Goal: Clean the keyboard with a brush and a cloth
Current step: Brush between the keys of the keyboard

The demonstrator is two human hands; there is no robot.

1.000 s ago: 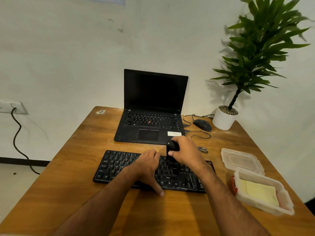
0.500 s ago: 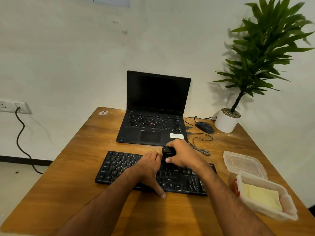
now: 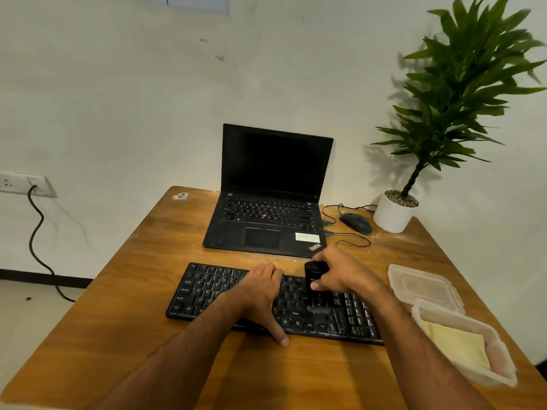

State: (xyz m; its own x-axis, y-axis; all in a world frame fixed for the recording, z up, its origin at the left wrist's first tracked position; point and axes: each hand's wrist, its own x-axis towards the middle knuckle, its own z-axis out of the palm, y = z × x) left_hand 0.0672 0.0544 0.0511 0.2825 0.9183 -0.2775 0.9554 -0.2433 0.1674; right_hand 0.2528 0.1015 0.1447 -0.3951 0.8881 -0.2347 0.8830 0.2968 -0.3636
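The right hand (image 3: 340,273) grips the black brush (image 3: 316,276), bristles down on the keyboard (image 3: 207,288), while the left hand (image 3: 263,294) lies flat on its keys, fingers spread. Brushing looks underway; the yellow cloth (image 3: 457,344) lies unused in the container (image 3: 500,353) right of the keyboard.

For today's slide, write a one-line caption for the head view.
Left hand steadies the black keyboard while the right hand sweeps a black brush across its keys.
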